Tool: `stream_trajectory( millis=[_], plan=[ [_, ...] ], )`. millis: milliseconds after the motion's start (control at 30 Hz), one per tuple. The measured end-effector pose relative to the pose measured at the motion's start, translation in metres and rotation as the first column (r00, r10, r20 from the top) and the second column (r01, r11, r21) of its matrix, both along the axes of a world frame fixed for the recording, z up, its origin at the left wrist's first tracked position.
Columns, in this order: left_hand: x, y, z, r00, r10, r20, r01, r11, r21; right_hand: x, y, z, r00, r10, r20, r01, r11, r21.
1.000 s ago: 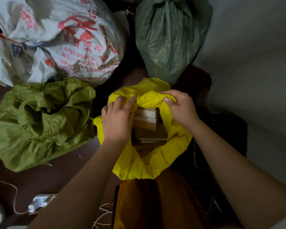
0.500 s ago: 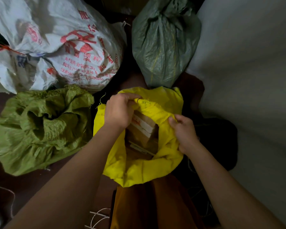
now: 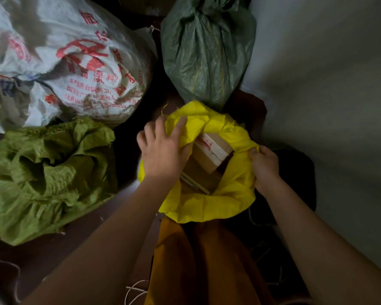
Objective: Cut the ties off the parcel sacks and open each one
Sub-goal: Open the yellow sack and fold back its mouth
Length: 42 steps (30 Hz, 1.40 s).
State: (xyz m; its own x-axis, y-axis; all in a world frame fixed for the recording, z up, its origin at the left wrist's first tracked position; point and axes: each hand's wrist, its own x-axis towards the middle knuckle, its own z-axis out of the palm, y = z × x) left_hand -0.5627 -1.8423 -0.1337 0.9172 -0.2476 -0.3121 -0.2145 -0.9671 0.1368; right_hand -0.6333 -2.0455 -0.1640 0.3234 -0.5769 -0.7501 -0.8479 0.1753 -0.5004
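A yellow woven sack (image 3: 207, 203) stands open in front of me, with taped cardboard boxes (image 3: 209, 155) showing in its mouth. My left hand (image 3: 163, 150) grips the sack's far left rim, thumb inside the opening. My right hand (image 3: 265, 168) pinches the right rim and holds it outward. A dark green sack (image 3: 205, 51) behind it is still bunched shut at its neck. To the left, a light green sack (image 3: 44, 177) sits with its crumpled mouth loose. A white sack with red print (image 3: 75, 62) lies at the back left.
A grey wall (image 3: 328, 95) runs close along the right. Orange cloth (image 3: 198, 265) hangs below the yellow sack. White cord (image 3: 134, 291) lies on the dark floor (image 3: 59, 249) near the bottom edge.
Both hands moved apart from the bunched top of the yellow sack to its left and right rims, spreading the mouth wider and baring more of the boxes.
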Motion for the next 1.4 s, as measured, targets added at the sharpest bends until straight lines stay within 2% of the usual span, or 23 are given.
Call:
stream_trajectory(
  millis=[33, 100, 133, 200, 267, 333, 400, 533, 600, 667, 733, 767, 800, 833, 867, 900, 967, 1067, 1133, 1200, 1267, 1300, 1400],
  plan=[
    [-0.005, -0.001, -0.003, 0.994, 0.07, -0.08, -0.072, 0.997, -0.025, -0.002, -0.003, 0.0, 0.996, 0.09, -0.026, -0.092, 0.994, -0.061],
    [-0.008, -0.003, -0.008, 0.935, 0.247, -0.254, -0.303, 0.93, -0.208, -0.003, -0.005, 0.002, 0.949, 0.307, -0.073, -0.315, 0.913, -0.259],
    [-0.009, -0.005, -0.009, 0.896, 0.31, -0.319, -0.409, 0.856, -0.317, 0.0, -0.003, 0.006, 0.907, 0.418, -0.045, -0.406, 0.842, -0.355],
    [-0.01, -0.009, -0.011, 0.864, 0.356, -0.355, -0.491, 0.748, -0.446, 0.01, 0.006, 0.015, 0.778, 0.623, 0.086, -0.524, 0.718, -0.459],
    [-0.008, -0.011, -0.01, 0.853, 0.368, -0.37, -0.517, 0.696, -0.498, 0.021, 0.012, 0.016, 0.602, 0.786, 0.14, -0.635, 0.577, -0.513],
    [-0.005, -0.009, -0.01, 0.813, 0.391, -0.431, -0.577, 0.641, -0.507, 0.028, 0.016, 0.011, 0.457, 0.886, 0.084, -0.717, 0.422, -0.554],
    [-0.001, -0.002, -0.015, 0.738, 0.427, -0.523, -0.669, 0.567, -0.481, 0.032, 0.015, 0.002, 0.399, 0.917, 0.031, -0.755, 0.347, -0.557],
    [0.009, 0.013, -0.018, 0.64, 0.422, -0.642, -0.757, 0.49, -0.433, 0.039, 0.009, -0.01, 0.376, 0.926, 0.044, -0.751, 0.332, -0.571],
    [0.016, 0.018, -0.022, 0.57, 0.475, -0.67, -0.815, 0.428, -0.39, 0.043, 0.005, -0.013, 0.433, 0.887, 0.162, -0.745, 0.453, -0.49],
    [0.022, 0.02, -0.026, 0.449, 0.557, -0.698, -0.892, 0.32, -0.319, 0.047, 0.004, -0.011, 0.581, 0.766, 0.275, -0.715, 0.642, -0.277],
    [0.023, 0.019, -0.029, 0.372, 0.607, -0.702, -0.928, 0.266, -0.262, 0.053, 0.004, -0.011, 0.665, 0.679, 0.311, -0.672, 0.725, -0.147],
    [0.021, 0.018, -0.028, 0.407, 0.627, -0.665, -0.913, 0.31, -0.267, 0.055, 0.004, -0.012, 0.686, 0.657, 0.313, -0.655, 0.745, -0.126],
    [0.017, 0.018, -0.027, 0.502, 0.639, -0.582, -0.863, 0.409, -0.295, 0.057, 0.005, -0.013, 0.705, 0.636, 0.313, -0.638, 0.762, -0.112],
    [0.013, 0.018, -0.025, 0.651, 0.614, -0.445, -0.758, 0.556, -0.342, 0.059, 0.005, -0.014, 0.722, 0.615, 0.317, -0.62, 0.778, -0.098],
    [0.007, 0.019, -0.021, 0.804, 0.531, -0.269, -0.595, 0.713, -0.371, 0.06, 0.006, -0.015, 0.734, 0.597, 0.324, -0.605, 0.791, -0.088],
    [0.003, 0.018, -0.016, 0.906, 0.408, -0.114, -0.42, 0.831, -0.365, 0.061, 0.006, -0.015, 0.744, 0.58, 0.331, -0.591, 0.803, -0.079],
    [-0.007, 0.015, -0.01, 0.982, 0.178, 0.061, -0.153, 0.943, -0.296, 0.063, 0.007, -0.016, 0.763, 0.552, 0.336, -0.563, 0.823, -0.074],
    [-0.023, 0.01, -0.011, 0.997, 0.066, 0.031, -0.062, 0.991, -0.12, 0.064, 0.005, -0.016, 0.767, 0.55, 0.33, -0.552, 0.828, -0.098],
    [-0.027, 0.013, -0.018, 0.991, 0.13, -0.032, -0.132, 0.988, -0.085, 0.065, 0.004, -0.016, 0.767, 0.557, 0.318, -0.556, 0.825, -0.105],
    [-0.025, 0.017, -0.022, 0.962, 0.254, -0.101, -0.268, 0.948, -0.172, 0.064, 0.004, -0.018, 0.761, 0.569, 0.313, -0.564, 0.818, -0.113],
    [-0.021, 0.02, -0.024, 0.941, 0.306, -0.144, -0.336, 0.894, -0.297, 0.062, 0.006, -0.018, 0.717, 0.629, 0.301, -0.594, 0.777, -0.209],
    [-0.02, 0.021, -0.024, 0.937, 0.313, -0.158, -0.349, 0.872, -0.344, 0.06, 0.007, -0.018, 0.667, 0.696, 0.265, -0.617, 0.716, -0.327],
    [-0.018, 0.022, -0.024, 0.924, 0.328, -0.194, -0.381, 0.828, -0.411, 0.056, 0.014, -0.013, 0.442, 0.885, 0.149, -0.6, 0.414, -0.685]
  ],
)
